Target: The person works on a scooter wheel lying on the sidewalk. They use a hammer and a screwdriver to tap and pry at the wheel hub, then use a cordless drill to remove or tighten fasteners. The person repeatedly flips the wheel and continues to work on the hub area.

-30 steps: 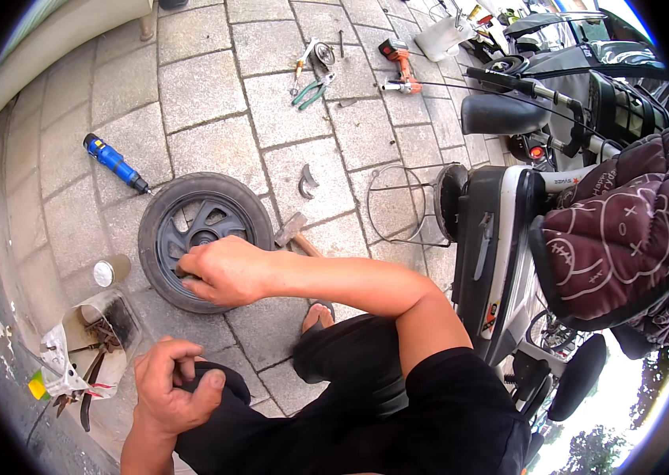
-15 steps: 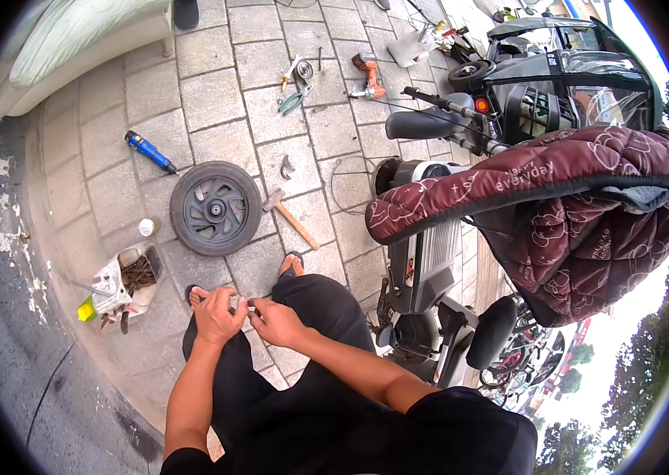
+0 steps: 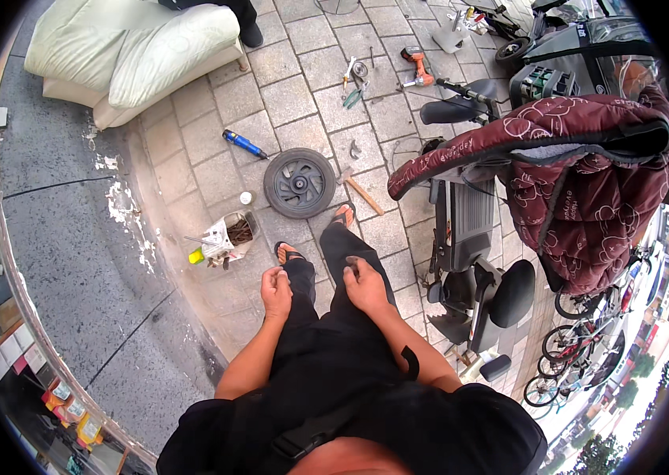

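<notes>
My left hand (image 3: 276, 293) is held above my left thigh with its fingers curled in against the thumb; whether anything small is inside cannot be seen. Apart from it, my right hand (image 3: 365, 286) hovers over my right leg, its thumb and fingers spread and dark smudges on the fingertips. Beyond my feet a black-tyred wheel (image 3: 300, 183) with a grey spoked hub lies flat on the paving. A hammer (image 3: 364, 195) with a wooden handle rests just right of it. Left of the wheel is a blue power screwdriver (image 3: 244, 144).
A container of rusty parts (image 3: 239, 232) and a small white-lidded jar (image 3: 246, 198) stand at left. Farther off lie pliers (image 3: 353, 98) and an orange cordless drill (image 3: 417, 66). An electric scooter with a maroon quilted cover (image 3: 580, 198) fills the right. A pale sofa (image 3: 144, 55) stands far left.
My hands, which were together at the fingertips, have moved apart. The view has shifted, bringing more of the sofa, another person's dark-clothed leg and the grey ground at left into sight.
</notes>
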Motion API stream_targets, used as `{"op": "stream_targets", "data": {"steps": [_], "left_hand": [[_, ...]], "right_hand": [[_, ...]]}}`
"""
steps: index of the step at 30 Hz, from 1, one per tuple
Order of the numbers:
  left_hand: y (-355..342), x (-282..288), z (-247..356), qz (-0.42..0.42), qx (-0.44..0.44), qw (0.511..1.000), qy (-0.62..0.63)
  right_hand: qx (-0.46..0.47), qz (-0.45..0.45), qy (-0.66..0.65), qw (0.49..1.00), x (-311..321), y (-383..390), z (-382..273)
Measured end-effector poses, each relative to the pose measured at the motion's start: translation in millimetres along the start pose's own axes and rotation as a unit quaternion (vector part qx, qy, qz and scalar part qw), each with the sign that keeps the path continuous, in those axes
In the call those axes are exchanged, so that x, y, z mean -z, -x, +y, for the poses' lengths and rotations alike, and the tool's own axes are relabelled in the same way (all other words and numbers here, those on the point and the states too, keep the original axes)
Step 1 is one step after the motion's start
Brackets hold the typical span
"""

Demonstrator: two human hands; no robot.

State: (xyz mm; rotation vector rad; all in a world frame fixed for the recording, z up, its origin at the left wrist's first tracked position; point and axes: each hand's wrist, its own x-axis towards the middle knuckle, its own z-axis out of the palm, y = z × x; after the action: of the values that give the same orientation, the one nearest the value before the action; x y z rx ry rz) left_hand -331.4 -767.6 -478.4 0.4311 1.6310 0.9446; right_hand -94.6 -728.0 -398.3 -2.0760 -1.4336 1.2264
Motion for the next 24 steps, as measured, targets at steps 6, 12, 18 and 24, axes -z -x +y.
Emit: {"op": "stream_targets", "data": {"steps": [6, 12, 18, 24], "left_hand": [[-79, 95, 116, 0.23, 0.095, 0.968, -0.022], [-94, 92, 168, 0.26, 0.042, 0.952, -0.158], [-140, 23, 199, 0.202, -0.031, 0.931, -0.303], [-265, -33, 254, 0.096, -0.002, 0.936, -0.339]], "right_hand": [[0.01, 0.018, -0.112, 0.994, 47, -77, -48], [0.05, 0.045, -0.193, 0.979, 110, -147, -103], [0.062, 0.071, -0.286, 0.954, 157, -214, -154], [0.014, 0.135, -0.315, 0.939, 186, -306, -173]]}}
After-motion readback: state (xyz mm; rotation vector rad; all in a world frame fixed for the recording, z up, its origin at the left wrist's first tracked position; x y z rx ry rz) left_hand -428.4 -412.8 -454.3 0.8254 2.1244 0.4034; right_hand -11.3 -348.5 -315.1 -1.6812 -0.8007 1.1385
